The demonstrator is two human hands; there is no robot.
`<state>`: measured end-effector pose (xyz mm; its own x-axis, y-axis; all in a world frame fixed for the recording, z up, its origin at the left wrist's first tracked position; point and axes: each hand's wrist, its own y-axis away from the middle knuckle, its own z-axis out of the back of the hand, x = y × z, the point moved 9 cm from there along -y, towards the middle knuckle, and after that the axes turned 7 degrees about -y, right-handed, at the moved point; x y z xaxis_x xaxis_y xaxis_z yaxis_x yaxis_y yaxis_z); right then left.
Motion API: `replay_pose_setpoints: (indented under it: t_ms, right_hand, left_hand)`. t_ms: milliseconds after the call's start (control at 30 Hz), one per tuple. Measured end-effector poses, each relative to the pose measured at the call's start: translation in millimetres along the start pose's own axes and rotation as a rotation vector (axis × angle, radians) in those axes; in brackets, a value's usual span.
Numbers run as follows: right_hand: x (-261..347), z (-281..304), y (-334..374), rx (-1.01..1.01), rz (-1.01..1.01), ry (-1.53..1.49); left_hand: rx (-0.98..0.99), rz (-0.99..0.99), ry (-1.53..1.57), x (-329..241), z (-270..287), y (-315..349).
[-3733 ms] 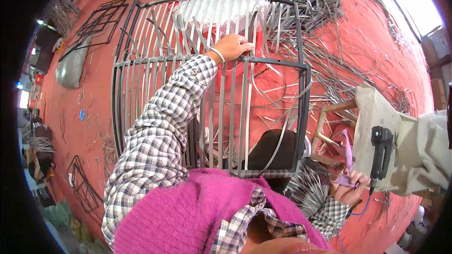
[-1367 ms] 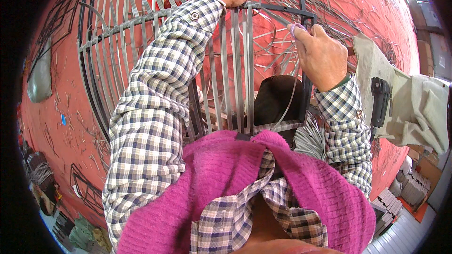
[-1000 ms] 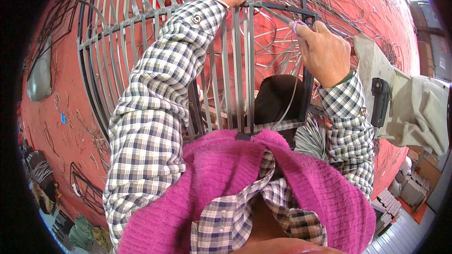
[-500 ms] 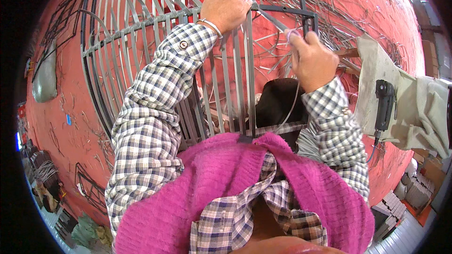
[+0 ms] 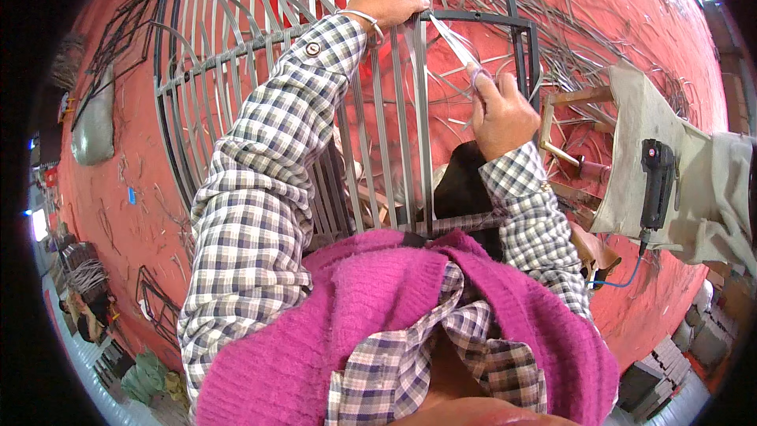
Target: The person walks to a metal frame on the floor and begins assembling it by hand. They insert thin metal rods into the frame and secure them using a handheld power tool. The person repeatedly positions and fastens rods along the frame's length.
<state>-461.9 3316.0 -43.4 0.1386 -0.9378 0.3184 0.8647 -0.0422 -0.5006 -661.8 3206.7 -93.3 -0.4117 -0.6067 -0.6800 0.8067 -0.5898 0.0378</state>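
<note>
My left hand (image 5: pixel 390 5) is closed at the dark crossbar (image 5: pixel 465 16) of a metal frame, its fingertips pinching a flat grey strip (image 5: pixel 419 110) where it meets the bar. To its right, my right hand (image 5: pixel 505 114) grips scissors (image 5: pixel 456 46) by their pale purple handles. The blades point up and left, their tips close beside the left fingertips. Several grey strips run lengthwise over the frame and wrap around the crossbar left of my hand, some with loose ends standing up (image 5: pixel 225 12). What lies under my left palm is hidden.
A black power tool (image 5: pixel 656 181) with a blue cable rests on a cloth-covered stand (image 5: pixel 623 126) at right. Loose strips (image 5: pixel 568 24) litter the red floor at upper right. Dark metal frames (image 5: pixel 118 39) and a wrapped bundle (image 5: pixel 95 130) lie at left.
My right hand has moved left, closer to my left hand, and the scissors point more steeply upward. My left hand has shifted slightly up and right. The whole view has shifted a little.
</note>
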Motion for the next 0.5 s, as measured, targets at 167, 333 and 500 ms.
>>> replay_pose_setpoints:
  t_ms: [167, 333, 500]
  right_hand:
    - [-8.4, -22.9, 7.6, -0.065, -0.089, -0.133]
    - [-11.2, -20.2, 9.9, -0.019, -0.044, -0.057]
    - [-30.4, -57.0, 14.1, -0.062, -0.275, -0.569]
  left_hand:
    - [0.078, 0.048, 0.055, 5.1, -2.1, -3.1]
    - [0.152, 0.117, 0.084, 10.1, -4.3, -4.1]
    - [0.120, 0.043, 0.041, 4.1, -3.7, -5.3]
